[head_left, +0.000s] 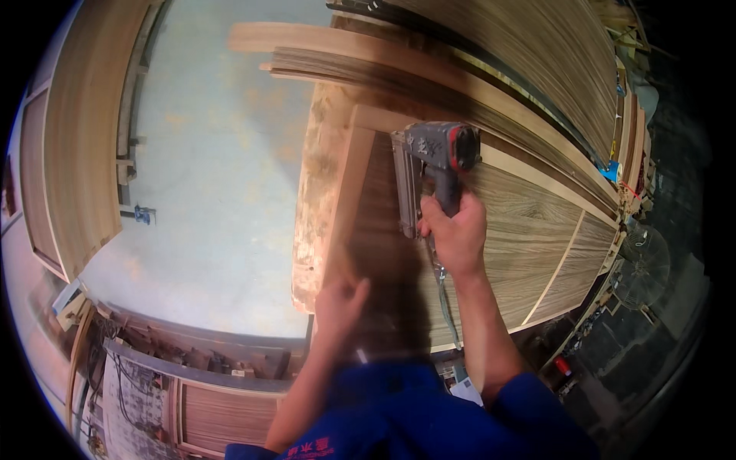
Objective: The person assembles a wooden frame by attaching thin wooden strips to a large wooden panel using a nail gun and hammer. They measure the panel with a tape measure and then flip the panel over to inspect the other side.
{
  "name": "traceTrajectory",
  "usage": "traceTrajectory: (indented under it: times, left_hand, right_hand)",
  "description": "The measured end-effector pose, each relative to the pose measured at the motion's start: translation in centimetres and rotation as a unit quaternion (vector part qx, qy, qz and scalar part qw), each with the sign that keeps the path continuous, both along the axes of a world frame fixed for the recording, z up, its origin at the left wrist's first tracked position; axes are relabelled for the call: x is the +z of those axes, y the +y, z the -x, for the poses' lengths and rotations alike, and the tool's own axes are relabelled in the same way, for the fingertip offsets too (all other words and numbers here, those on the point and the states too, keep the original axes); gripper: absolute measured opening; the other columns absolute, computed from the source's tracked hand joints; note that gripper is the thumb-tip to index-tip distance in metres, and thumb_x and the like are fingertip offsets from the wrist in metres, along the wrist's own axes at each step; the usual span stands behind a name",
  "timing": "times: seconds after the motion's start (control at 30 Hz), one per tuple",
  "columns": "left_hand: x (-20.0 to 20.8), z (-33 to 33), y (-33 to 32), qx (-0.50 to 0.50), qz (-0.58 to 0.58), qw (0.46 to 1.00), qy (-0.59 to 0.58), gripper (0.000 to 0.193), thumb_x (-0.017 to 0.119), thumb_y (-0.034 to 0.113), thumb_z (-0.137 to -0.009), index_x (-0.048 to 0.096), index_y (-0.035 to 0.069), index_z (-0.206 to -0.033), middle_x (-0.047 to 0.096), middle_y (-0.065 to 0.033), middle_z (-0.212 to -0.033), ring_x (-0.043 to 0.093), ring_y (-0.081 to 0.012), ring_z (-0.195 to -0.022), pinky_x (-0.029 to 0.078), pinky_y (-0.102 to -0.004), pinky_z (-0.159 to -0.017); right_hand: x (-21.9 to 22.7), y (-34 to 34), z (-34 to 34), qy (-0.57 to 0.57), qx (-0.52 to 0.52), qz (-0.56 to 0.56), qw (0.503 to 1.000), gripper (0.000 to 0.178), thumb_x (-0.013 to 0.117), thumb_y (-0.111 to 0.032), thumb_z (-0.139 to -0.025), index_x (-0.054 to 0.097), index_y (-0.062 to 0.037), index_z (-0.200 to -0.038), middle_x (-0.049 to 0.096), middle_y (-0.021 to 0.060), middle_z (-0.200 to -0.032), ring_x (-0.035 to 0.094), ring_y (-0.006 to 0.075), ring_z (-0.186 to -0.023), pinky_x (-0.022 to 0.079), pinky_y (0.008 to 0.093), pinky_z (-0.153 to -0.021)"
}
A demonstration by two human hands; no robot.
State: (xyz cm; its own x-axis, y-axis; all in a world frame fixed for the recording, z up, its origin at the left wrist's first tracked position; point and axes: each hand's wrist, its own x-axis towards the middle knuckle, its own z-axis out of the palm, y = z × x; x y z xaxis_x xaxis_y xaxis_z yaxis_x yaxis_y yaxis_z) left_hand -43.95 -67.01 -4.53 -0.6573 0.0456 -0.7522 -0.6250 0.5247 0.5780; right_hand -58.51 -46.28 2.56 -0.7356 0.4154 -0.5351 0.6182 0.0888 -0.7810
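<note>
My right hand [458,230] is wrapped round the handle of a dark grey nail gun [437,146] with a red-ringed end cap; an air hose [445,307] hangs from it. The nail gun is held above a wood-grain panel [506,207] near its left side. A light wooden strip [353,176] runs along that side of the panel. My left hand [341,303] is at the near end of this strip, thumb held away from the palm. Its other fingers are blurred, so I cannot tell whether they grip the strip.
Long wooden strips [368,67] lie across the far part of the panel. A worn board [313,215] shows beneath its left edge. Another wooden panel [84,153] stands at the far left, past pale floor [215,184]. A fan [642,264] stands at the right.
</note>
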Motion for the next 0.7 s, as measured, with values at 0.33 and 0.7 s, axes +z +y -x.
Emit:
traceTrajectory:
  times: [0.33, 0.7]
  left_hand:
    - [1.0, 1.0, 0.1, 0.013, -0.014, 1.0, -0.003, 0.026, 0.079, 0.023, -0.092, 0.073, -0.001, -0.088, 0.066, -0.008, -0.065, 0.06, -0.0123, -0.057, 0.047, -0.0314, -0.057]
    - [4.6, 18.9, 9.0, -0.115, -0.186, 0.851, 0.478, 0.029, 0.079, 0.006, -0.077, 0.067, 0.003, -0.103, 0.07, -0.0158, -0.118, 0.068, -0.0348, -0.111, 0.057, -0.0422, -0.093]
  right_hand:
    - [0.2, -0.1, 1.1, -0.021, -0.011, 0.004, 1.0, 0.009, 0.067, -0.005, -0.092, 0.064, 0.0007, -0.098, 0.062, 0.0005, -0.068, 0.058, 0.0081, -0.059, 0.047, 0.0261, -0.056]
    - [3.1, 4.9, -5.7, -0.02, -0.139, -0.029, 0.99, 0.011, 0.068, -0.002, -0.093, 0.059, 0.0001, -0.098, 0.061, 0.0038, -0.075, 0.061, 0.0108, -0.059, 0.051, 0.0278, -0.056]
